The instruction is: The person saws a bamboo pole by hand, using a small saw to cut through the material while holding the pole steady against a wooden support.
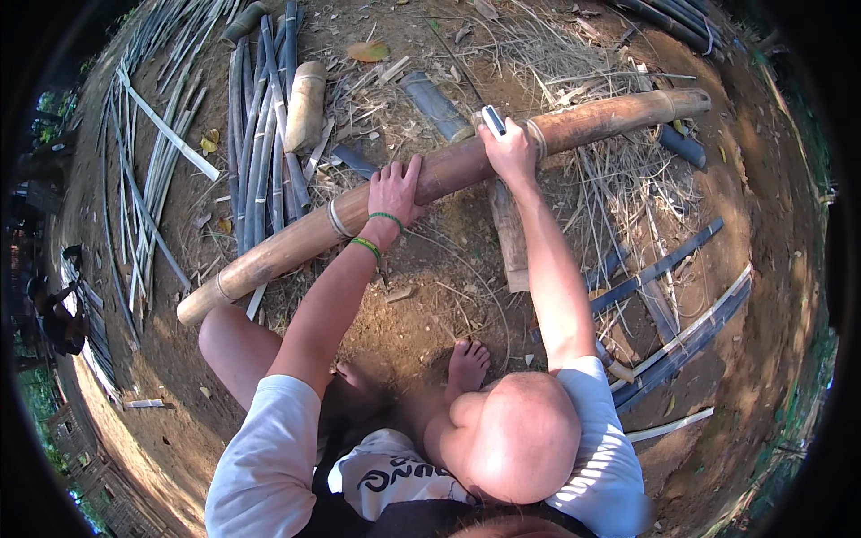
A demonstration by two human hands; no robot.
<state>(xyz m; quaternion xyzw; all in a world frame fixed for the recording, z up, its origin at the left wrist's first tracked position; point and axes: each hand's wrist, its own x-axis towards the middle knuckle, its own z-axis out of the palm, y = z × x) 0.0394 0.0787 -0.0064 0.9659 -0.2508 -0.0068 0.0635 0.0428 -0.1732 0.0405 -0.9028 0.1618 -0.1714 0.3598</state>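
Observation:
A thick brown bamboo pole (453, 169) lies slantwise across the view, its right end farther away. My left hand (395, 195) rests over the middle of the pole and grips it from above, fingers curving over its far side. Closed around a pale-handled saw (492, 120), my right hand (513, 154) is at the pole to the right of the left hand. The saw's thin dark blade appears nearly edge-on, pointing away. Beneath the pole, a short wooden block (508, 238) runs toward me. My fingers hide part of the handle.
Dark bamboo lengths (260, 134) and pale split strips (161, 170) lie at the left, near a short bamboo piece (307, 106). Straw-like shavings (619, 188) and split bamboo (691, 336) cover ground at the right. My bare foot (468, 363) is below the pole.

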